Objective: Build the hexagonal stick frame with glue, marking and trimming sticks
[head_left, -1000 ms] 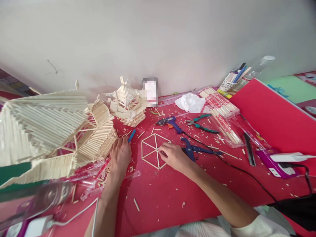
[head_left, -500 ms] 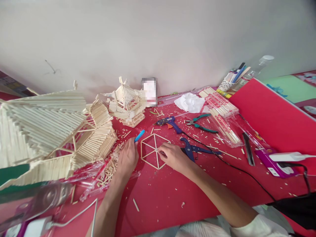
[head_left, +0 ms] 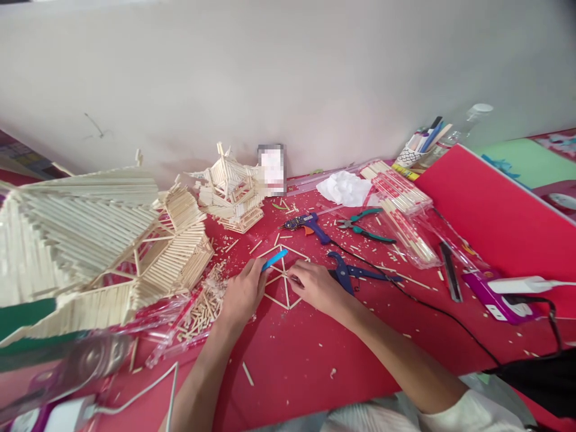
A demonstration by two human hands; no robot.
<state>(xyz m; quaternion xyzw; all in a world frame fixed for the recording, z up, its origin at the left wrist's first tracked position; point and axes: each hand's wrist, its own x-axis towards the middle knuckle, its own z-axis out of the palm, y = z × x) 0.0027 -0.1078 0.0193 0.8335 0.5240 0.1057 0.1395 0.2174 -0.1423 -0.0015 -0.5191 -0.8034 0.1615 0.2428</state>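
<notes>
A hexagon of thin wooden sticks (head_left: 283, 287) with spokes lies flat on the red table (head_left: 306, 360). My left hand (head_left: 243, 295) is closed on a small blue tool (head_left: 274, 260), whose tip points over the hexagon's left half. My right hand (head_left: 315, 287) rests on the hexagon's right side, fingertips pinched at its centre; what they pinch is too small to name. Blue-handled cutters (head_left: 355, 273) lie just right of my right hand.
Large stick-built roof models (head_left: 90, 240) fill the left, a smaller one (head_left: 231, 192) stands by the wall. A glue gun (head_left: 308, 223) with black cord, green pliers (head_left: 366, 225), stick packs (head_left: 405, 204), a purple box (head_left: 499, 297) and loose stick offcuts (head_left: 202, 306) lie around.
My left hand picked up the blue tool from beside the roof model and carried it right, over the hexagon. My right hand stayed on the hexagon.
</notes>
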